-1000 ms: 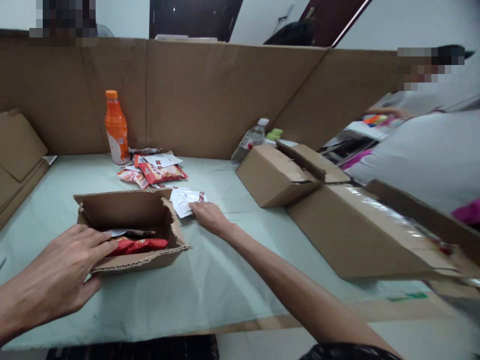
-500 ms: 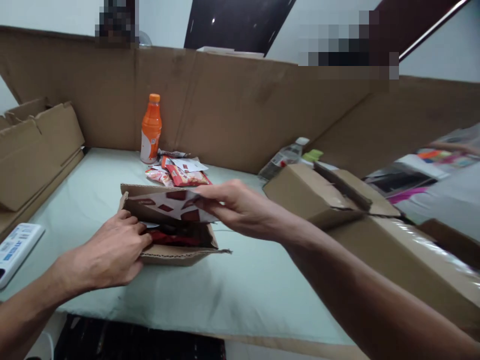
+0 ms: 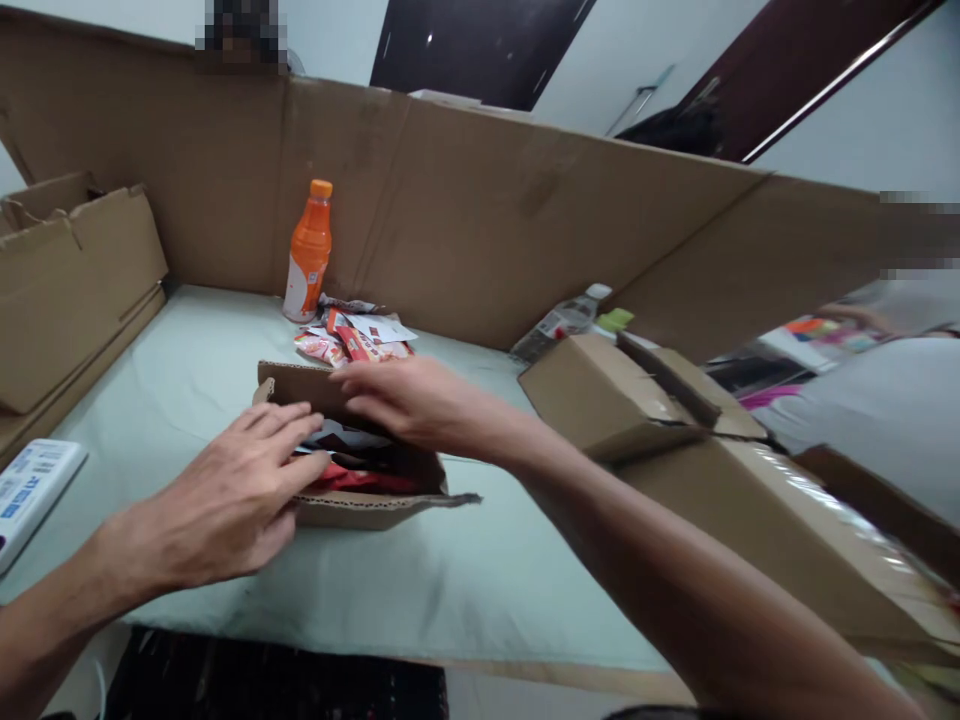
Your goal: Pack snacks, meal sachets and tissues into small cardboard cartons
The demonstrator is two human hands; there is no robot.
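Note:
A small open cardboard box stands on the pale green cloth, its far flap raised. Inside it lie a red packet and a white sheet or packet, partly hidden by my hands. Over the box's left end, my left hand has its fingers stretched out and apart from the thumb, nothing gripped. My right hand reaches across the back right of the box, fingers extended and pointing left, with nothing visible in them. Just behind the box is a pile of snack packets.
An orange drink bottle stands behind the packets. Cardboard boxes line the left side, and more cardboard boxes and a tilted clear bottle are at right. A white power strip lies near the left edge. A cardboard wall closes the back.
The printed white and brown packet that my right hand held above the box has gone down into it, and that hand has let go. My left fingers have spread and lifted.

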